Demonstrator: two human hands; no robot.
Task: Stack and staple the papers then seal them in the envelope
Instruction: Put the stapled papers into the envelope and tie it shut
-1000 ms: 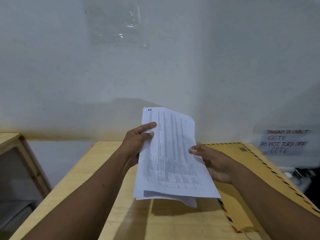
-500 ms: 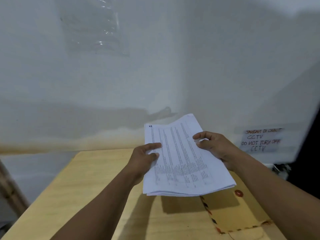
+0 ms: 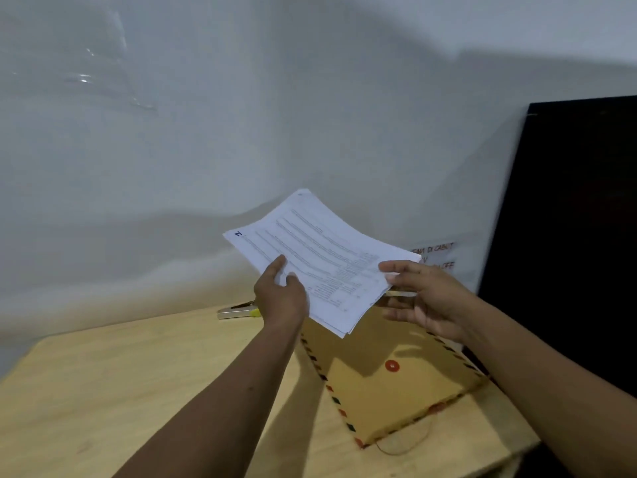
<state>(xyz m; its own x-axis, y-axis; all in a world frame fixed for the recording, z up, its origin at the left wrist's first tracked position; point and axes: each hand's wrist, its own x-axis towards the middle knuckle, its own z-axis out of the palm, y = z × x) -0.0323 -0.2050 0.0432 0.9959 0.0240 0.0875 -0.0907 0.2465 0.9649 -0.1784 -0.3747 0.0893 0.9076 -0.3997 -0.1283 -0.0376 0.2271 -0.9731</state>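
Paper stack (image 3: 320, 260) between both hands above envelope (image 3: 389, 384); beyond, perhaps a stapler (image 3: 238, 311).

Both hands, left (image 3: 281, 298) and right (image 3: 425, 298), reach forward, fingers pinching.

Single head-worn view, looking forward and down from above the near edge of the wooden table (image 3: 103, 391), facing the white wall (image 3: 241, 132). Close range: both forearms enter from the bottom edge. No second view.

Pale wooden table (image 3: 103, 391) with a striped-edged brown envelope (image 3: 389, 391) and a stapler (image 3: 238, 311) by the wall
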